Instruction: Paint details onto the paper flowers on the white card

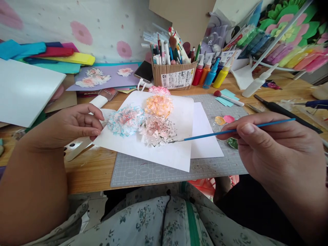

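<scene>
Carton w/ pens btwn phone & 5 bottles, behind flowers.

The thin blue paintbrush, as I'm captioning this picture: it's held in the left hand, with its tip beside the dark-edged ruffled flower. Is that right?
Not quite: the head view shows the thin blue paintbrush held in the right hand, not the left. Its tip is beside the dark-edged ruffled flower, as you say.
</scene>
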{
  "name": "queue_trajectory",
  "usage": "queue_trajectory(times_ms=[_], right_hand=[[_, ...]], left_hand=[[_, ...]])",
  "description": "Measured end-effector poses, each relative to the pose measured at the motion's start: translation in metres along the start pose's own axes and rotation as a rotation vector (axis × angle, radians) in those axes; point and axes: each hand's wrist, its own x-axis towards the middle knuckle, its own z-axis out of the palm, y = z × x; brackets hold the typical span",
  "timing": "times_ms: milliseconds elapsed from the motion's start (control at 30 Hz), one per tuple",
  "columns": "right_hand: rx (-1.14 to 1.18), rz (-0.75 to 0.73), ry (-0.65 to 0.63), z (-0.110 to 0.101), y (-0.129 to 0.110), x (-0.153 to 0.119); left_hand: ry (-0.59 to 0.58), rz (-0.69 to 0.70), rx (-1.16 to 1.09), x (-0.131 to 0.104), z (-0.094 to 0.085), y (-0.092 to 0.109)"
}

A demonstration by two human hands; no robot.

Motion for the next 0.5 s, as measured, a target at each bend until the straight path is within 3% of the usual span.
queue_trajectory(times_ms=[500], right_hand=[[-0.304,-0.1,0.021,0.002,-0.018,-0.014]], left_hand=[[-0.053,0.003,-0.012,-0.001,0.0,0.0]])
